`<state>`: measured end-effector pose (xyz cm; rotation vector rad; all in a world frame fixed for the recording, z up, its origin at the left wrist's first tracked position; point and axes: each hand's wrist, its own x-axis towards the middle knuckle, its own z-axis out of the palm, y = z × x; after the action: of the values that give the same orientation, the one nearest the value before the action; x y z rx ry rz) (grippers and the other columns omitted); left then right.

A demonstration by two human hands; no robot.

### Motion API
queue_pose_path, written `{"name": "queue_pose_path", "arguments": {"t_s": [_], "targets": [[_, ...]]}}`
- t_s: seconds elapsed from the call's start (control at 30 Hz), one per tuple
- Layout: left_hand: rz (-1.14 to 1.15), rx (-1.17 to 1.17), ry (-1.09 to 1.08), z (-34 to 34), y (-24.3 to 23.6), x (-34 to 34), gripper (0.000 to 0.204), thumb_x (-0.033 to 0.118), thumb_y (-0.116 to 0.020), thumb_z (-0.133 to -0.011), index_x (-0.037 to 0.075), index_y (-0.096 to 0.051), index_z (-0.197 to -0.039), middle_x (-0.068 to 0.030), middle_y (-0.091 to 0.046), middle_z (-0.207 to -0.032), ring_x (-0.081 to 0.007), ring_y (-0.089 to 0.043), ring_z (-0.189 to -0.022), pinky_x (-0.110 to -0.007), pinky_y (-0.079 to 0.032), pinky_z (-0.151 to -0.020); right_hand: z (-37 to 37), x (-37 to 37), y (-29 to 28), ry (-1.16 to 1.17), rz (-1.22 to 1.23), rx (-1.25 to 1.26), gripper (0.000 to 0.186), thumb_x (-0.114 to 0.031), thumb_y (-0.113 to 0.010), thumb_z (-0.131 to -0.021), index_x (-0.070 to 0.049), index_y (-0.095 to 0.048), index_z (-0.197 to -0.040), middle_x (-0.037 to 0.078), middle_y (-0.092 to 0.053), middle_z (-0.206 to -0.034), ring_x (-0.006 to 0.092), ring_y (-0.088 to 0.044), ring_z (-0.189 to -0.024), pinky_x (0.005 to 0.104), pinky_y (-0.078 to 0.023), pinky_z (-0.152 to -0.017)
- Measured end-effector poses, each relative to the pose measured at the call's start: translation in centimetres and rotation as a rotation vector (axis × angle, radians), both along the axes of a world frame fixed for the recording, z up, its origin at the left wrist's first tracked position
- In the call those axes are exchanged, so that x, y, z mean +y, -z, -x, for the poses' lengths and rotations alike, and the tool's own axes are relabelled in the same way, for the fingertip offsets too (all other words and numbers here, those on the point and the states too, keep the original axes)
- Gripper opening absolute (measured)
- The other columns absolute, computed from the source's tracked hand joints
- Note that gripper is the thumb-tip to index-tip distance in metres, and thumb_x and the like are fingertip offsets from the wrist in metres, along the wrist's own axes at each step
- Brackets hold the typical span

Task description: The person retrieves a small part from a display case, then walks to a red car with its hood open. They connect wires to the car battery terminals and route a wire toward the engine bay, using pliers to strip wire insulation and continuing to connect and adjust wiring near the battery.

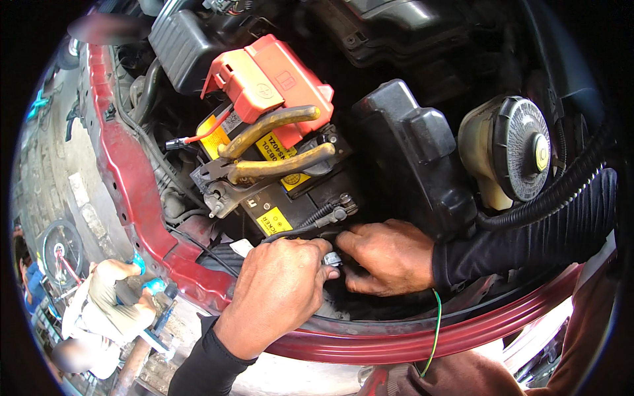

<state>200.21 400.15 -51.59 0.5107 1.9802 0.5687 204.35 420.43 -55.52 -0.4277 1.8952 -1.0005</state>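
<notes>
My left hand (pixel 281 287) is closed, thumb and forefinger pinching a small light-grey connector (pixel 331 259) low in the engine bay. Facing it, my right hand (pixel 389 257) has its fingers curled in beside the connector; whatever is between them is hidden. Just beyond both hands sits a black car battery (pixel 300 208) with yellow labels. A cable clamp (pixel 340 212) is on its near terminal post. Pliers with worn yellow handles (pixel 281 167) lie across the battery top, jaws pointing left. A red plastic terminal cover (pixel 271 76) rests over the far end.
Right of the battery stand a black box (pixel 416 152) and a fluid reservoir with a black cap (pixel 505 148). A corrugated hose (pixel 551 204) runs above my right forearm. The red fender edge (pixel 370 346) curves nearest me, a green wire (pixel 436 330) hanging over it. Leftward are another person (pixel 109 317) and a bicycle (pixel 59 251).
</notes>
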Motion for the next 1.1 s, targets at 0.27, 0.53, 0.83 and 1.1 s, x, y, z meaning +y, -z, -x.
{"name": "queue_pose_path", "arguments": {"t_s": [0.27,0.53,0.83,1.1], "targets": [[-0.024,0.021,0.004,-0.1,0.3,0.3,0.022,0.016,-0.077,-0.086,0.000,-0.074,-0.101,-0.0253,-0.070,-0.083,-0.0449,-0.070,-0.083,-0.050,-0.054,-0.073,0.0,-0.1,0.5,-0.020,0.038,-0.001,0.041,-0.032,-0.073,-0.093,0.006,-0.065,-0.104,0.027,-0.071,-0.097,0.0436,-0.073,-0.088,0.0494,-0.061,-0.078],[-0.078,0.064,-0.054,-0.4,0.1,0.0,0.023,0.010,-0.077,-0.082,0.000,-0.075,-0.103,-0.0248,-0.070,-0.085,-0.0444,-0.070,-0.082,-0.048,-0.055,-0.072,0.0,-0.2,0.4,-0.026,0.048,0.105,0.040,-0.032,-0.073,-0.091,0.006,-0.066,-0.101,0.028,-0.071,-0.094,0.0423,-0.074,-0.085,0.0479,-0.061,-0.076],[-0.093,0.063,-0.036,-0.2,-0.5,-0.5,0.023,0.010,-0.077,-0.085,0.001,-0.076,-0.106,-0.0241,-0.071,-0.088,-0.0430,-0.071,-0.085,-0.045,-0.056,-0.074,-1.5,1.5,0.9,-0.055,0.058,0.050,0.029,-0.022,-0.073,-0.088,-0.001,-0.065,-0.107,0.024,-0.068,-0.095,0.0427,-0.070,-0.097,0.0532,-0.055,-0.083],[-0.110,-0.122,-0.376,0.7,-3.5,-3.1,0.033,0.013,-0.083,-0.082,0.002,-0.076,-0.112,-0.0189,-0.078,-0.096,-0.0266,-0.076,-0.082,-0.038,-0.057,-0.076,-1.6,1.5,0.3,0.122,0.207,-0.273,0.025,-0.008,-0.068,-0.092,-0.005,-0.062,-0.116,0.024,-0.070,-0.107,0.0408,-0.068,-0.109,0.0486,-0.052,-0.094]]}}
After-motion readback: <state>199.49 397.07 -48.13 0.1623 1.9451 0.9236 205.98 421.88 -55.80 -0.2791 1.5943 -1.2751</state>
